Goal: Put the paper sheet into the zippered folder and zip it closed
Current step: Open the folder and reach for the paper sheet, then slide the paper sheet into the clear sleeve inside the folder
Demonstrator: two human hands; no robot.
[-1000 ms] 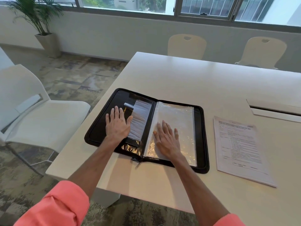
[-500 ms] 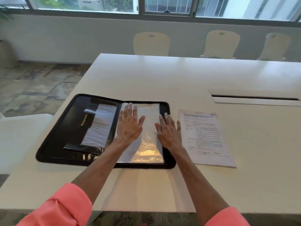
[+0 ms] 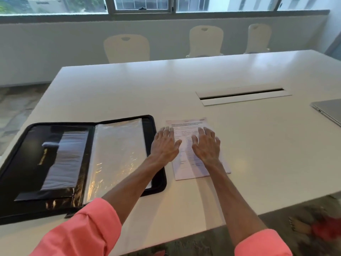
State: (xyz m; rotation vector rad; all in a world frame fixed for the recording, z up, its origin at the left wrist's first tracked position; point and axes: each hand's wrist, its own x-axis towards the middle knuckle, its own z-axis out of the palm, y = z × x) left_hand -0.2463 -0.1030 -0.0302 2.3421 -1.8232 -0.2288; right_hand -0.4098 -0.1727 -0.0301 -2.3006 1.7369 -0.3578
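The black zippered folder (image 3: 31,145) lies open on the white table at the left, with a clear plastic sleeve (image 3: 118,154) over its right half. To its right a printed paper sheet (image 3: 186,126) lies flat on the table. My left hand (image 3: 165,145) rests palm down at the sheet's left edge, between the sheet and the folder. My right hand (image 3: 206,145) lies flat on the middle of the sheet, fingers spread. Neither hand grips anything. Both hands cover part of the print.
The white table (image 3: 258,154) has a cable slot (image 3: 241,96) behind the sheet and a closed laptop (image 3: 330,109) at the right edge. Three cream chairs (image 3: 204,40) stand along the far side under the windows. The table's near edge runs below my forearms.
Both hands have left the folder's plastic sleeve and moved right onto the paper sheet. The camera has swung to the right, so the folder now sits at the left.
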